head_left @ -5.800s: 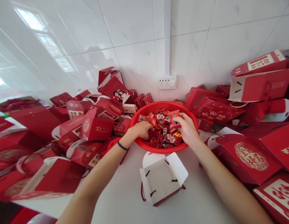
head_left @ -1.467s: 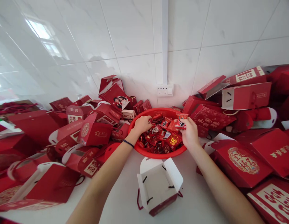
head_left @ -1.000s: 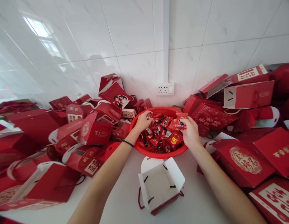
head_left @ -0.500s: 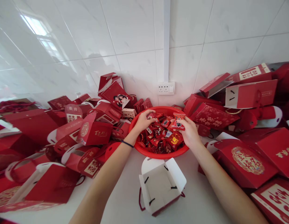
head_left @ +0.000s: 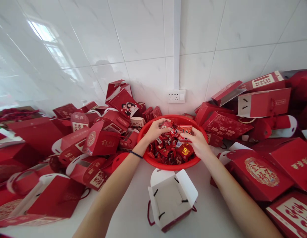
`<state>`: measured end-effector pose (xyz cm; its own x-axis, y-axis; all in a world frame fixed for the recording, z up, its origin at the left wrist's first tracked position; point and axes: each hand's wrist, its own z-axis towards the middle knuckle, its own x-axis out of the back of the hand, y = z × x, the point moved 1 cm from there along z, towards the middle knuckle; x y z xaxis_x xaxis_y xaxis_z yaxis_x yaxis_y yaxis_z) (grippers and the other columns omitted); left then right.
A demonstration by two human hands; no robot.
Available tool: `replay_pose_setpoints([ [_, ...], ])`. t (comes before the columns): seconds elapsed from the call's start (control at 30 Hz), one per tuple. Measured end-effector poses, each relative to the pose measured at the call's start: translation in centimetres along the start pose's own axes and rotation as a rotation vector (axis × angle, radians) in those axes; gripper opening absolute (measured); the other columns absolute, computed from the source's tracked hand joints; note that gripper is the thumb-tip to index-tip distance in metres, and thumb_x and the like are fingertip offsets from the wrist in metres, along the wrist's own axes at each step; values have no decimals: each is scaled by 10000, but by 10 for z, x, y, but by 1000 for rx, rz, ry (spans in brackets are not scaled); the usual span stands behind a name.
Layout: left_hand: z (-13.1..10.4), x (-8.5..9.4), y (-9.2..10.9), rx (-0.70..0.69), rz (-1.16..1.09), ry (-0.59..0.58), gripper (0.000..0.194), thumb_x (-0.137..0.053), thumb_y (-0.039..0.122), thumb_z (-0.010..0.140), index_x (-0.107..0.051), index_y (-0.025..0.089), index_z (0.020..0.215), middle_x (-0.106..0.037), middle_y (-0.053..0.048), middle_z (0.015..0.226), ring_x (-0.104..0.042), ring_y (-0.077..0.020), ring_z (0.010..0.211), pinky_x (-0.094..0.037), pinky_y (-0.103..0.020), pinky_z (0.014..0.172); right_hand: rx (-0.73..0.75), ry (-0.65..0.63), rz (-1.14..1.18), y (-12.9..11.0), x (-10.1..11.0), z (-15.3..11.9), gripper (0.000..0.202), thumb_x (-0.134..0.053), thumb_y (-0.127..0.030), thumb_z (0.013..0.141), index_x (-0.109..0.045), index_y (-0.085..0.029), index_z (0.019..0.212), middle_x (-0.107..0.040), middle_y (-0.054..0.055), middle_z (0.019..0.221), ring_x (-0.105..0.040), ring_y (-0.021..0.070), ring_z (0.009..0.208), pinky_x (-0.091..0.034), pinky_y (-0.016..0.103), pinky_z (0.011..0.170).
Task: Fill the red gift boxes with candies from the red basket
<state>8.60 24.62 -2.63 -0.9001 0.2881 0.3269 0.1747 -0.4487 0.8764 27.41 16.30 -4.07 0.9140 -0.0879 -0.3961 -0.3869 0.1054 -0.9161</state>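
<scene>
A red plastic basket [head_left: 172,167] full of red-wrapped candies [head_left: 165,152] stands against the wall side of the table. Over its left part, my left hand [head_left: 157,130] is closed on a red-wrapped candy [head_left: 165,124]. My right hand [head_left: 197,140] grips a red snack packet [head_left: 185,129] with pale lettering above the basket's right side. Both hands are close together, fingers bent round the packets. In front of the basket sits an open gift box [head_left: 170,203], white inside, with dark cord ends and a dark red cord handle.
Red printed gift boxes [head_left: 101,138] are heaped on the left, and more red boxes [head_left: 262,168] on the right. A white socket [head_left: 176,96] sits on the tiled wall behind the basket. The white table [head_left: 128,211] shows between the forearms.
My right hand has moved left and slightly down with its packet. My left hand has shifted a little to the right, so the two are nearer each other.
</scene>
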Motion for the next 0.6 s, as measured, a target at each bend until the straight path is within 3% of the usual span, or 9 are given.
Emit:
replay_pose_setpoints([
  [0.17, -3, -16, 9, 44, -74, -89, 463, -782, 398, 746, -691, 154, 1130, -735, -47, 1051, -671, -194, 927, -539, -307, 885, -23, -37, -16, 0, 0, 0, 349, -889, -261, 549, -758, -199, 866, -794, 4, 806, -705, 183, 653, -591, 300, 576],
  [0.27, -4, -26, 12, 143, -159, -148, 408, -715, 395, 813, -675, 169, 1151, -730, -45, 1037, -673, -182, 864, -557, -290, 797, -41, -44, -21, -1, 0, -1, 367, -903, -248, 539, -760, -199, 873, -798, 9, 807, -729, 196, 679, -598, 295, 573],
  [0.37, -4, -31, 12, 228, -209, -124, 299, -619, 338, 864, -710, 194, 1109, -738, -52, 1090, -693, -206, 899, -573, -292, 743, -39, -38, -22, -2, 0, -2, 391, -921, -244, 518, -755, -197, 870, -796, 3, 797, -728, 189, 671, -594, 282, 558],
  [0.47, -4, -30, 10, 170, -211, -60, 282, -601, 272, 854, -759, 192, 1074, -749, -63, 1187, -687, -237, 1076, -573, -303, 861, -5, -43, -29, -1, 0, -1, 392, -934, -253, 528, -756, -191, 872, -802, 12, 816, -731, 184, 703, -599, 273, 575],
  [0.6, -6, -28, 6, 79, -276, -114, 413, -747, 383, 819, -772, 174, 1174, -769, -90, 1202, -680, -278, 1161, -542, -352, 977, -9, -18, -41, 1, 0, 0, 425, -948, -238, 501, -747, -188, 872, -800, 12, 798, -727, 187, 659, -608, 293, 559],
])
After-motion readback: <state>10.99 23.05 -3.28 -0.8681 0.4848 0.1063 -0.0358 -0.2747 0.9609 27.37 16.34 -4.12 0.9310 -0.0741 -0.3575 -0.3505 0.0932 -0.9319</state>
